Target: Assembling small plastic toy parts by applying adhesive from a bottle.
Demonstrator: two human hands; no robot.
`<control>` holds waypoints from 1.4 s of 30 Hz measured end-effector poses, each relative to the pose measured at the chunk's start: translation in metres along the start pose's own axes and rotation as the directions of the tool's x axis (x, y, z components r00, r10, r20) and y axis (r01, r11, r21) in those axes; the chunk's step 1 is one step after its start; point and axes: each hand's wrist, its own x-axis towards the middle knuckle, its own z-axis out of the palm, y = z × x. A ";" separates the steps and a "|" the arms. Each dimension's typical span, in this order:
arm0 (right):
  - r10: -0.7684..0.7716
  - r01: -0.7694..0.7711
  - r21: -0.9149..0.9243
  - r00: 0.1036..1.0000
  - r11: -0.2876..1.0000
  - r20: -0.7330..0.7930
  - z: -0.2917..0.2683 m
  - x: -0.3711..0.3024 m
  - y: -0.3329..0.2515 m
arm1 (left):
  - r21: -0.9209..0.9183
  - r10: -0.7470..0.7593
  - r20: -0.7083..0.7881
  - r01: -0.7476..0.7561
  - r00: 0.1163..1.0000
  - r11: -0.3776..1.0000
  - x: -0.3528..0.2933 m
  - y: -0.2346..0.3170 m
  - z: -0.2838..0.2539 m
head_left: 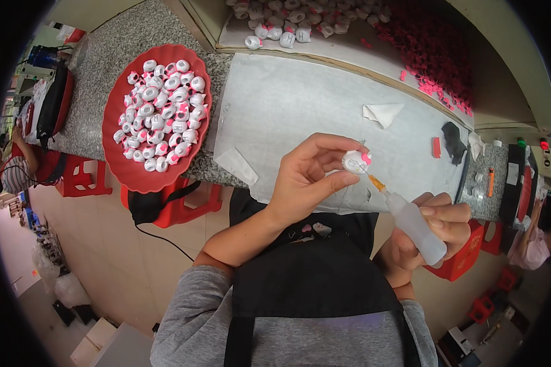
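Observation:
Between the thumb and fingers of my left hand (309, 180) is a small white figurine head (352, 162) with a pink piece on it. My right hand (431, 229) is wrapped round a translucent squeeze bottle (417, 227) with an orange needle tip (377, 183). The bottle leans up and to the left, its needle pointing at the figurine head. Whether the needle touches it I cannot tell. Both hands are above the near edge of a white paper sheet (275, 98) on the worktable.
A red scalloped bowl (115, 156) full of similar white-and-pink heads stands at the left. More white heads (288, 38) and many small pink pieces (434, 67) lie on the shelf behind. Folded white cloth (382, 114), a black scrap (453, 142) and red stools (83, 178) are around.

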 end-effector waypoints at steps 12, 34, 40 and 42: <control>0.002 -0.002 -0.036 1.000 0.999 0.009 0.003 0.002 -0.001 | 0.150 0.150 0.066 -0.158 0.987 0.976 0.003 -0.003 0.000; 0.134 -0.133 0.043 0.991 0.990 -0.029 -0.008 0.013 0.009 | 0.280 0.255 -0.035 -0.236 0.966 0.931 0.008 0.004 -0.015; 0.550 -0.551 -0.043 0.821 0.834 0.152 -0.009 0.052 0.067 | 0.169 0.308 -0.291 -0.269 0.906 0.948 0.010 0.028 -0.039; 0.534 -0.527 -0.106 0.802 0.843 0.265 -0.006 0.066 0.106 | 0.178 0.327 -0.292 -0.285 0.899 0.942 0.009 0.030 -0.039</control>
